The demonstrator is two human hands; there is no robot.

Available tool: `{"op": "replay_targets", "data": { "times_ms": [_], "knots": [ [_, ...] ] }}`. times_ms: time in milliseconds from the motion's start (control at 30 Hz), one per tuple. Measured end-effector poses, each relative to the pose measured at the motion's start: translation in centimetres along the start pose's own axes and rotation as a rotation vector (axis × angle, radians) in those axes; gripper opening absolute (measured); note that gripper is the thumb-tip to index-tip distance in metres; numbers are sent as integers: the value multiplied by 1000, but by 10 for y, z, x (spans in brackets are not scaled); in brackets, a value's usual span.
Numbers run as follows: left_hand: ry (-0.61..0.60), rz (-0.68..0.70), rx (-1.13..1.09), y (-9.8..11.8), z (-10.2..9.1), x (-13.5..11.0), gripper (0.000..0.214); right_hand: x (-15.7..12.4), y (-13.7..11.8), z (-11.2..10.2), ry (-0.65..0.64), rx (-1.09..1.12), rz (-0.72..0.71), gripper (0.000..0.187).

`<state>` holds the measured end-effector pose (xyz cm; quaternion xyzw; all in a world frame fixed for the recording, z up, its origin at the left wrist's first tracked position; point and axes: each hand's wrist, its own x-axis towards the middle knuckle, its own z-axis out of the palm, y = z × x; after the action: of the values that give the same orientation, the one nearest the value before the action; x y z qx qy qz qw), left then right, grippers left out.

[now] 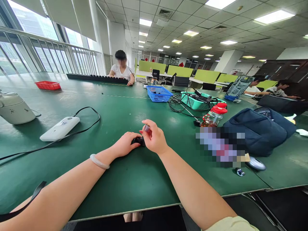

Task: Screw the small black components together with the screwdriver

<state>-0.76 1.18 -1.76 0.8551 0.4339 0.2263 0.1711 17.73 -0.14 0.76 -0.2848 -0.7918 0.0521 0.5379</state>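
Although the middle of the frame is well lit, the small, dark black object [138, 140] there is largely covered by fingers, and its full shape and kind cannot be made out. It lies low over the dark green, smooth-surfaced worktop [130, 186], just below the frame's centre; whether it touches the surface cannot be told. The lower end of the short, greyish, translucent-looking cylindrical piece [146, 127] above it is obscured, so contact between the two is not confirmed.

The left hand [125, 143], left of centre, is partly closed, with thumb and fingers gripping the black object from its left side; the undersides of these fingers are out of sight. The right hand [155, 136], immediately to the right and nearly touching the left, is curled, with thumb and forefinger pinching the cylindrical piece, which is tilted; its remaining fingers are folded and mostly concealed.

At the left edge, a cream-coloured, rounded vessel [18, 108] is cut off by the frame. Right of centre, pixelation masks an item beside the dark navy fabric bag [258, 131]. Behind it, the clear bottle with a red lid [213, 116] is hidden at its base. Tangled black cables obscure much of the turquoise plastic basket [190, 102] at upper right.
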Motion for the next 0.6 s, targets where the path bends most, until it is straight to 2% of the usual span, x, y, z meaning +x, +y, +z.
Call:
{"op": "replay_targets", "data": {
  "times_ms": [200, 433, 600],
  "knots": [
    [1, -16, -9, 1, -1, 0, 33, 2, -1, -1, 55, 36, 90, 31],
    [24, 8, -21, -1, 0, 0, 33, 2, -1, -2, 40, 3, 89, 30],
    [28, 20, -2, -5, 3, 1, 24, 2, -4, -1, -30, -82, -27, 27]
  ]
}}
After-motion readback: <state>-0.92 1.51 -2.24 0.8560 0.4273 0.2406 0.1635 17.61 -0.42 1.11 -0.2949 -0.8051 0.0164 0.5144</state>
